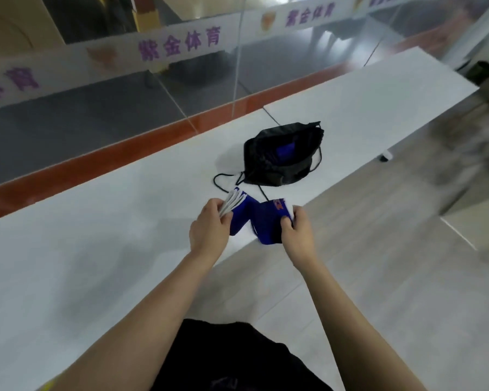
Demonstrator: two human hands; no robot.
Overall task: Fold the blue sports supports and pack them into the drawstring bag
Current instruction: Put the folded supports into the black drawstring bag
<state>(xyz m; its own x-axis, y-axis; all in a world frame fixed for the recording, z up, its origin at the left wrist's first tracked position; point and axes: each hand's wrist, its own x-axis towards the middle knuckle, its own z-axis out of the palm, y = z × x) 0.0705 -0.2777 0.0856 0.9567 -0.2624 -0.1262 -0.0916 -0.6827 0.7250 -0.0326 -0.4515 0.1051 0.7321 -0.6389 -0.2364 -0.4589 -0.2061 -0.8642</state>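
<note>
While the soft, stretchy blue knit sports support [261,224] with white ends hangs between both hands at the middle of the frame, above the near edge of the smooth white table [96,227], the left hand [209,228] pinches its white-banded end and the right hand [297,228] clenches the other. Bringing the ends together squarely, edges matched, should give a flat fold. Just above, the limp black fabric drawstring bag [277,167] lies open, with blue already showing inside.
</note>
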